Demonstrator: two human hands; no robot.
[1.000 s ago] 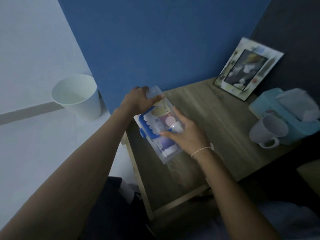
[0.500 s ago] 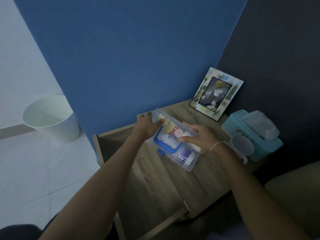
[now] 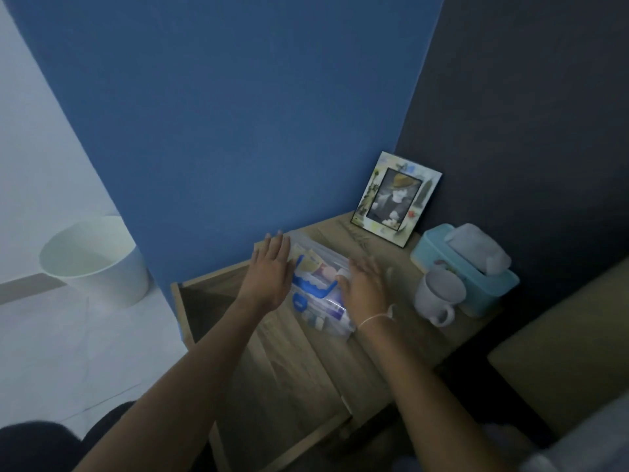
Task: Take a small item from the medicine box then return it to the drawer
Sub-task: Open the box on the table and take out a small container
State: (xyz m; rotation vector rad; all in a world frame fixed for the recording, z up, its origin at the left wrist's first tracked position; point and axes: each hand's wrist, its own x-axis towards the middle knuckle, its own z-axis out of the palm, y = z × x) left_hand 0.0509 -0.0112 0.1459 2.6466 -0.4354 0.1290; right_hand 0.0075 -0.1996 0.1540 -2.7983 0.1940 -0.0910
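Clear plastic medicine box [image 3: 320,294], rectangular, rounded corners, blue handle and clasp on the lid, lies flat on the wooden nightstand [image 3: 340,366]. Coloured packets and small tubes show through the walls; contents blurry, can't name any single item. Nightstand top is pale wood grain, matte. The drawer [image 3: 204,301] is pulled out at its left side, dark inside, thin pale wood rim.

Left hand [image 3: 269,277] flat, fingers spread and straight, at the box's left edge, gripping nothing. Right hand [image 3: 364,287] motion-blurred, fingers splayed over the box's right end, holding nothing that can be made out; thin white bracelet [image 3: 374,318] at the wrist.

Grey ceramic mug [image 3: 439,296] near the box on the right, touching a teal tissue box [image 3: 469,270] with a white tissue sticking up. Patterned picture frame [image 3: 396,199] leans at the dark wall. White round bin [image 3: 95,260] on pale floor tiles.

Versus half a second ago: both hands gripped the box ends then; now both have opened and let go, box set down.
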